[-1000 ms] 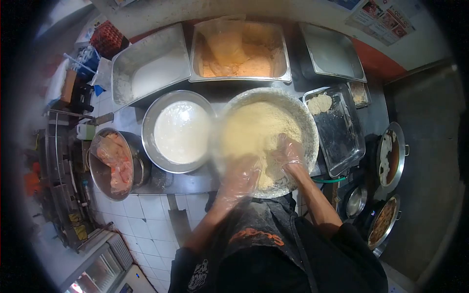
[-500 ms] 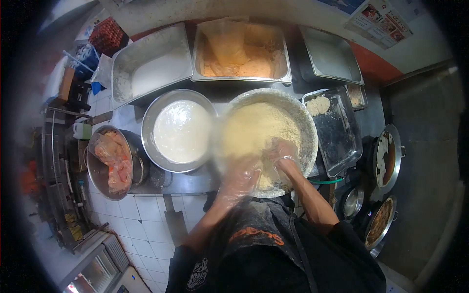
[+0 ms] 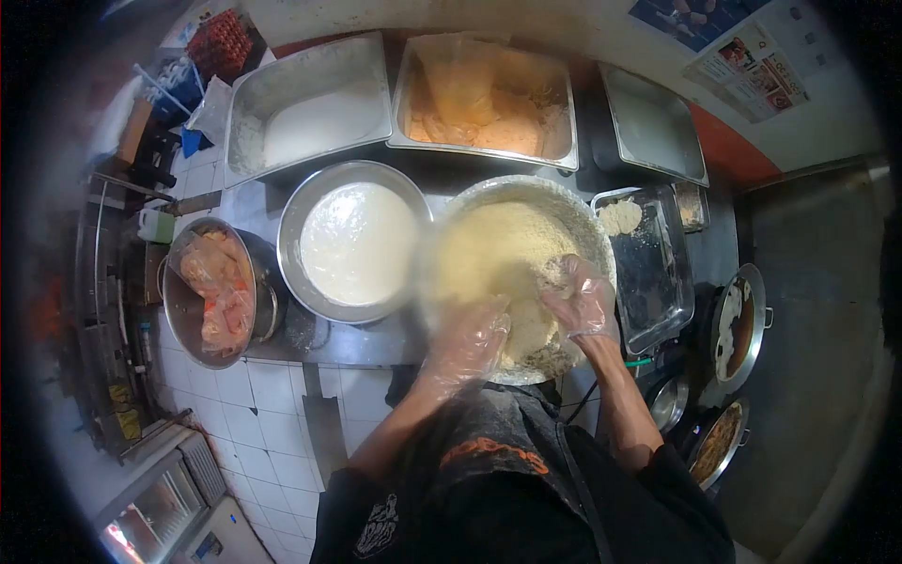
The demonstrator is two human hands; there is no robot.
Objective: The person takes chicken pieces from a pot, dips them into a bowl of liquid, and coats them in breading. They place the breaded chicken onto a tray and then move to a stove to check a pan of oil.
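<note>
Both of my hands wear clear plastic gloves and are inside a wide bowl (image 3: 601, 226) of pale yellow flour or crumbs (image 3: 507, 226). My left hand (image 3: 468, 340) rests at the bowl's near left side, fingers stretched toward the middle and partly blurred. On the right side, my right hand (image 3: 581, 299) is raised with curled, coated fingers; whether a piece is inside them I cannot make out. A pale floured lump (image 3: 531, 329) lies between the hands. Left of this bowl stands a steel bowl of white batter (image 3: 357, 244).
A steel pot (image 3: 254, 324) holds bagged raw meat (image 3: 221, 291). Along the back stand metal pans, one with orange powder (image 3: 498, 127). To the right are a glass tray (image 3: 653, 310) with a coated piece (image 3: 620, 217) and two wide pans, one with brown contents (image 3: 722, 437).
My right hand has lifted and moved right, away from my left hand, uncovering the floured lump. My left hand stays nearly in place. The whole view has shifted slightly.
</note>
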